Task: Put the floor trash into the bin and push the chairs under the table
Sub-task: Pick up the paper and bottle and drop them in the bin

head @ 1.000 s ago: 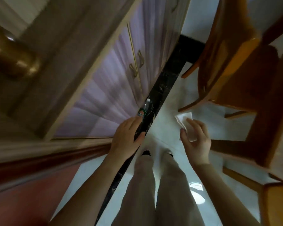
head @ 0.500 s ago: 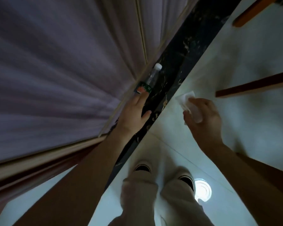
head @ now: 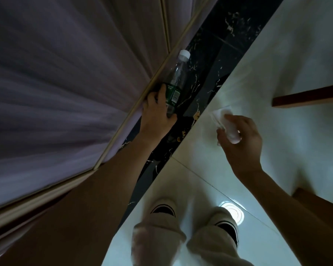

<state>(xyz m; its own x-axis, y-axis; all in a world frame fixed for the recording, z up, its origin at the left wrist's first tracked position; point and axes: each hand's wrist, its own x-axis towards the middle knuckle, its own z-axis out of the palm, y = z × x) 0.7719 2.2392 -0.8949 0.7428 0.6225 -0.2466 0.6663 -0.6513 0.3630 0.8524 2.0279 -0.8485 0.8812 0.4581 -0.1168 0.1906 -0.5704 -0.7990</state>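
The pale mauve, wood-grained cabinet front (head: pixel 65 83) rises along one side of the black, white-veined marble floor strip (head: pixel 229 35). Glossy white floor tiles (head: pixel 277 54) spread on the strip's other side, where a brown wooden chair rail (head: pixel 306 96) juts in. Over the strip, the left hand (head: pixel 156 114) curls round a clear plastic bottle (head: pixel 178 73) with green label and white cap, close by the cabinet's foot. Beside the strip, above the tiles, the right hand (head: pixel 240 143) pinches a soft crumpled white tissue (head: pixel 222 116). The trash looks gathered but not binned; no bin shows, and the chairs remain to be pushed in.
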